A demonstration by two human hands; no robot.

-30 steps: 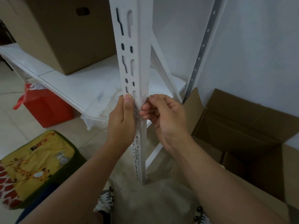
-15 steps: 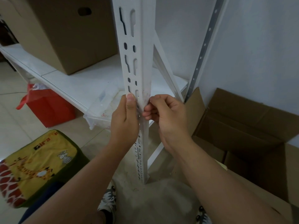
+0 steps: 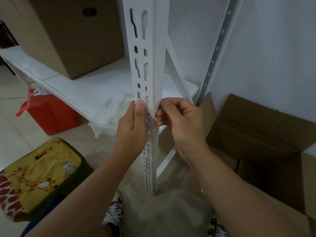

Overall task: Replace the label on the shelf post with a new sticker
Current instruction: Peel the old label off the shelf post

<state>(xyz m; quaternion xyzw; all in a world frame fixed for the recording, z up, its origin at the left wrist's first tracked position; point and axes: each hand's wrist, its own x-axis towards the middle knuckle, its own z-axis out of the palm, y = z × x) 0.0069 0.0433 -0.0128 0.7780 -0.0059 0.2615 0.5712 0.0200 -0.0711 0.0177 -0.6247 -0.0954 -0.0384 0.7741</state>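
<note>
A label is worked at on the corner of the white shelf post (image 3: 154, 82).

The post is gripped by the left hand (image 3: 132, 127), with the thumb laid flat on the slotted face, probably so that the post is kept steady. Just right of the post, the right hand (image 3: 179, 120) is curled narrow, and something thin and pale at the post's edge seems to be pinched by its fingertips (image 3: 158, 115) (whether this is the old label or the new sticker cannot be told). Left of the post, a clear plastic tray (image 3: 106, 120) is seen on the shelf board; only reddish stains are seen in it. Behind it a closed cardboard box (image 3: 68, 36) is placed, contents hidden. Right of the post, an open carton (image 3: 256, 127) is lying, and nothing is seen inside.
</note>
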